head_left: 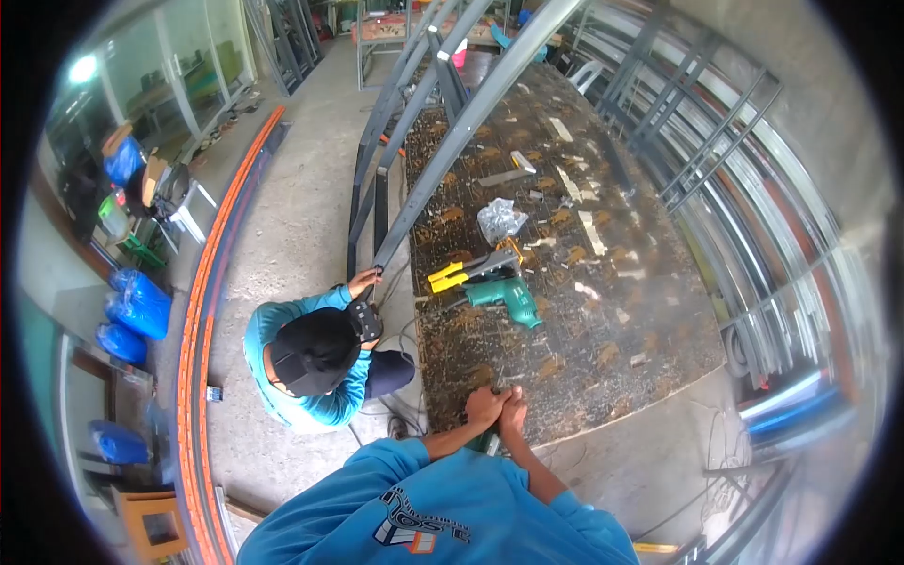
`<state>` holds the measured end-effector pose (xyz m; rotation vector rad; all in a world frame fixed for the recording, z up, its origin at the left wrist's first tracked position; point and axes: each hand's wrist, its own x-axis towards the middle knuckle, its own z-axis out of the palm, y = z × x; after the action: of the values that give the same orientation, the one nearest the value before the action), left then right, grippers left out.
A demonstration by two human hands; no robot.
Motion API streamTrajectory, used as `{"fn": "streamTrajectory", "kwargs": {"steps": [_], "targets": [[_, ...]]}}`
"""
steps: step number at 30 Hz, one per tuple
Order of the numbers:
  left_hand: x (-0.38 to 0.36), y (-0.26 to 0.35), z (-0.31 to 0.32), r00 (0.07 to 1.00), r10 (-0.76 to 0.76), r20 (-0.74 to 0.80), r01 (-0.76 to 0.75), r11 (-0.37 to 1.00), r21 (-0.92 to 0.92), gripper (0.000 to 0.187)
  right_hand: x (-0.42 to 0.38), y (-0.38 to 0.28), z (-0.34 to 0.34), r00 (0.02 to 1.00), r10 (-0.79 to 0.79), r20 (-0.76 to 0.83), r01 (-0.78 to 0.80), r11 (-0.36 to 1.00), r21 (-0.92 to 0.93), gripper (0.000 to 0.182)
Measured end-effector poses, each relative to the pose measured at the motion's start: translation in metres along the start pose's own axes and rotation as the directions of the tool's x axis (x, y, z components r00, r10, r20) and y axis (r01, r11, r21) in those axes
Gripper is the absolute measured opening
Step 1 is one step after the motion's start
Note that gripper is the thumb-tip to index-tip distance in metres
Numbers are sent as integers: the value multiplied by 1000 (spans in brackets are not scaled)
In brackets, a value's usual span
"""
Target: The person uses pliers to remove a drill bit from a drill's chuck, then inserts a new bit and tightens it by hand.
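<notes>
We've got two hands, left hand (484, 408) and right hand (513, 414), bunched together by the near edge of the surface (603, 372). Grip's curled in, but we can't tell on what; one dark-green object (486, 440), mostly hidden, pokes out at their 7 o'clock. One green power tool (508, 298) lies at 12, one yellow-handled tool (450, 276) near 11:30, one co-worker (315, 353) around 9:30.

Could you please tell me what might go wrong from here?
The yellow-handled tool lies near the left edge of the table; a knock might send it down beside the crouching co-worker.
Loose cords on the floor near that person could catch a foot.
The left hand and right hand work close together, so a slip might knock one against the other.
</notes>
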<state>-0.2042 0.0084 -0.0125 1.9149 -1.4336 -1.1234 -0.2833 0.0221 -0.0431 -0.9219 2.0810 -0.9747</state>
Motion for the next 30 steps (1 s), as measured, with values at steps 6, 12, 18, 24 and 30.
{"fn": "streamTrajectory", "kwargs": {"steps": [6, 12, 18, 24, 30], "targets": [[2, 0, 1, 992, 5, -130, 3, 998, 63, 44, 7, 4, 8, 989, -143, 44, 150, 959, -240, 25], [10, -2, -2, 997, -50, -66, 54, 997, 48, 44, 14, 11, 14, 977, -171, 126, 205, 909, -362, 25], [9, -1, -11, 996, -82, -22, 83, 995, 52, 54, 15, 10, 18, 990, -26, 140, 52, 982, -184, 47], [32, -10, -9, 988, 153, 16, -151, 984, -90, 46, 16, -28, -10, 985, -9, 173, 9, 1000, 0, 41], [21, -18, -43, 733, 84, 675, 557, 496, -666, 27, 25, -17, -23, 894, 24, 447, -92, 987, 131, 41]]}}
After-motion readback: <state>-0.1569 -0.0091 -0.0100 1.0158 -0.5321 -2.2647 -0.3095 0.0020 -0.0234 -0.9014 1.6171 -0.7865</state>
